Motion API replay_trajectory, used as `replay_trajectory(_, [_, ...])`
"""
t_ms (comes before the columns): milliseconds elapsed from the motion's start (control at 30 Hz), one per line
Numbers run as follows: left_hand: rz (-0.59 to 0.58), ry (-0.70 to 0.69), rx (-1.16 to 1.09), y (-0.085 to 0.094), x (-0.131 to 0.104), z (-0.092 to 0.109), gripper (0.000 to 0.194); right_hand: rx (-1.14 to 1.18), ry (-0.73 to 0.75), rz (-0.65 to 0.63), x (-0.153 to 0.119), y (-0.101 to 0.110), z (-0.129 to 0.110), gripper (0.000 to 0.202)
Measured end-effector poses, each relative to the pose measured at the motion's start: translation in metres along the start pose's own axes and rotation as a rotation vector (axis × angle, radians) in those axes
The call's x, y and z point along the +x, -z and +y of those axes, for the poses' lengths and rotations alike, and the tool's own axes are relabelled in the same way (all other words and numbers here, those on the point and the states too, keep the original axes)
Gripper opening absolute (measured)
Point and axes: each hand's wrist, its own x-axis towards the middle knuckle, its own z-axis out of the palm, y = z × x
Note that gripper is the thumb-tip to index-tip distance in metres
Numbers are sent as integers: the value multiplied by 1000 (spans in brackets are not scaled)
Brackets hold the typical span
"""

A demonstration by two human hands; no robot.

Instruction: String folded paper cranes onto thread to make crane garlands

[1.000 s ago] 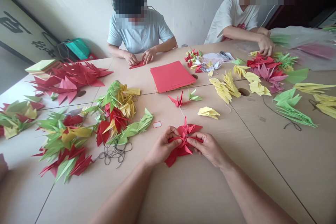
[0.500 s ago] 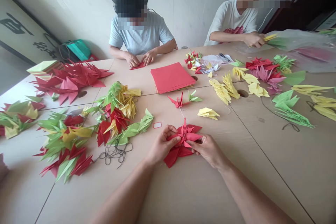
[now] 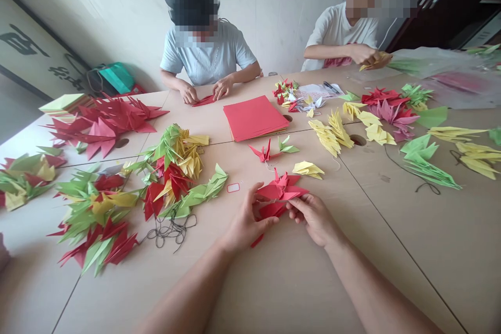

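Note:
A stack of folded red paper cranes lies just ahead of me on the table. My right hand is closed, pinching the right edge of the cranes between thumb and fingers. On the left side, my left hand curves around the stack with thumb and fingers apart. The lower cranes are partly hidden by it. A thin thread shows between the stack and a single red crane farther off. Beside that crane lies a small green crane, and a yellow folded bundle rests to the right.
A pile of red square paper sits ahead. Strings of mixed cranes and tangled dark thread lie left; yellow cranes and green cranes lie right. Two people sit opposite, one folding red paper, one handling yellow pieces.
My left thumb has come off the top crane and spread away from the fingers. The red cranes have shifted slightly up and right, and the thread has slackened.

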Motion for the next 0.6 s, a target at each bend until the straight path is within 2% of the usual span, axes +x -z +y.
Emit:
replay_trajectory(67, [0, -36, 116, -1, 0, -4, 87, 21, 6, 2, 0, 1, -1, 40])
replay_trajectory(167, [-16, -52, 152, -2, 1, -8, 89, 30, 25, -15, -1, 2, -2, 40])
replay_trajectory(300, [15, -52, 89, -2, 2, -9, 88, -11, 64, -63, -4, 1, -3, 42])
replay_trajectory(433, [23, -41, 32, -1, 3, -6, 85, -72, 119, -73, -5, 0, -1, 55])
replay_trajectory(600, [39, -24, -67, -2, 3, -3, 78, -140, 142, -55, -3, 0, 4, 52])
